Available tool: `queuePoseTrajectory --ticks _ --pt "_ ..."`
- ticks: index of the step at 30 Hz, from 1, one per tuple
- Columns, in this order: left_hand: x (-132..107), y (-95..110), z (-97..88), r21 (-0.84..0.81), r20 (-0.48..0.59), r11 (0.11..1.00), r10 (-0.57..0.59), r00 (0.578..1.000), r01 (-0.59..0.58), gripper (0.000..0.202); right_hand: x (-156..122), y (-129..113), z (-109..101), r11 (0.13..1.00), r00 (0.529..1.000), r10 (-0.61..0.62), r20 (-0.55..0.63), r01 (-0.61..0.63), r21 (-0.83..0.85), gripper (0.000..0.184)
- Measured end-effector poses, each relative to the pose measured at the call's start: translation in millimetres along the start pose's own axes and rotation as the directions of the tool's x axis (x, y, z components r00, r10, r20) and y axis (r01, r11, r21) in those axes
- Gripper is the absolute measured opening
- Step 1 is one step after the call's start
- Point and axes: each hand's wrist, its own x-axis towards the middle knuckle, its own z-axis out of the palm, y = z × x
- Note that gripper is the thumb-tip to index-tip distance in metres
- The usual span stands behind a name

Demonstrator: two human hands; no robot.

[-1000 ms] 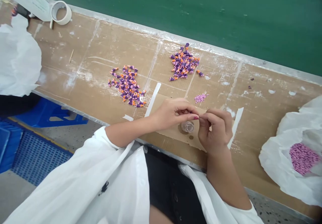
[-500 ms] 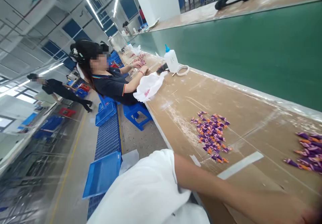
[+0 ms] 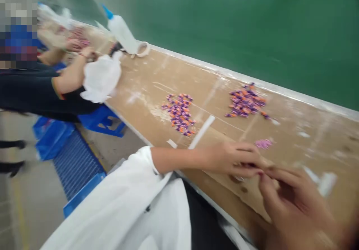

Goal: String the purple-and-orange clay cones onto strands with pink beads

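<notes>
My left hand (image 3: 241, 160) reaches in over the table from a white sleeve, its fingers drawn together in a pinch. At their tips they meet my right hand (image 3: 294, 197), whose thumb and forefinger are also closed together. A dark pink spot shows where the fingertips touch; blur hides what it is. Just beyond the hands lies a small heap of pink pieces (image 3: 263, 143). Farther off are two piles of small purple and orange pieces, a left pile (image 3: 181, 113) and a right pile (image 3: 246, 101).
The brown-covered table (image 3: 213, 93) runs along a green panel (image 3: 224, 25). A white bottle (image 3: 122, 33) with a blue tip stands by a tape roll (image 3: 143, 49). At the left a co-worker's arm (image 3: 71, 74) is near a white bag (image 3: 102, 78). Below is a blue stool (image 3: 102, 121).
The view has swung right and down. Both my hands are now in view with fingertips together; before, only my left arm and a blurred hand showed at the lower right.
</notes>
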Motion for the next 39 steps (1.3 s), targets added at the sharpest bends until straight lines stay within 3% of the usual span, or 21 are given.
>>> queuePoseTrajectory --ticks 2,6,10,16,22,29,34,37,39 --pt "-3.1 -3.6 -0.4 -0.009 -0.081 0.999 0.052 0.995 -0.053 0.018 6.3 -9.1 -0.4 0.997 0.999 0.020 -0.040 -0.023 -0.074 0.022" --pt "-4.9 0.2 0.4 -0.070 -0.178 0.984 0.151 0.972 -0.166 0.023 15.3 -8.7 4.4 0.998 0.998 0.057 -0.028 -0.058 -0.037 0.020" --pt "-1.9 4.9 -4.1 -0.117 -0.228 0.987 0.080 0.970 -0.108 0.030 16.1 -10.2 -7.6 0.995 0.995 0.096 -0.013 -0.096 -0.004 0.019" --pt "0.8 -9.0 -4.5 -0.265 -0.324 0.964 -0.057 0.944 -0.033 0.032 19.1 -11.0 -27.1 0.965 0.949 0.127 0.289 -0.051 -0.258 0.021" --pt "1.0 -9.6 -1.7 -0.385 -0.286 0.923 -0.130 0.949 0.010 0.037 15.6 -8.3 -27.6 0.915 0.854 0.170 0.491 0.047 -0.400 0.017" --pt "0.8 -0.8 -2.4 -0.435 -0.236 0.886 -0.283 0.930 0.159 0.038 11.6 -4.6 -23.2 0.868 0.861 0.131 0.491 0.139 -0.477 0.019" --pt "2.3 0.2 -1.9 -0.468 -0.244 0.868 -0.307 0.920 0.166 0.040 11.5 -6.1 -21.6 0.857 0.864 0.111 0.491 0.167 -0.488 0.021" --pt "4.0 0.1 -3.1 -0.530 -0.245 0.833 -0.331 0.911 0.160 0.040 14.2 -11.6 -22.9 0.881 0.883 0.136 0.449 0.100 -0.463 0.019" --pt "4.9 0.8 -3.7 -0.622 -0.211 0.767 -0.358 0.910 0.158 0.040 16.3 -15.9 -22.6 0.913 0.920 0.142 0.364 0.020 -0.406 0.018"
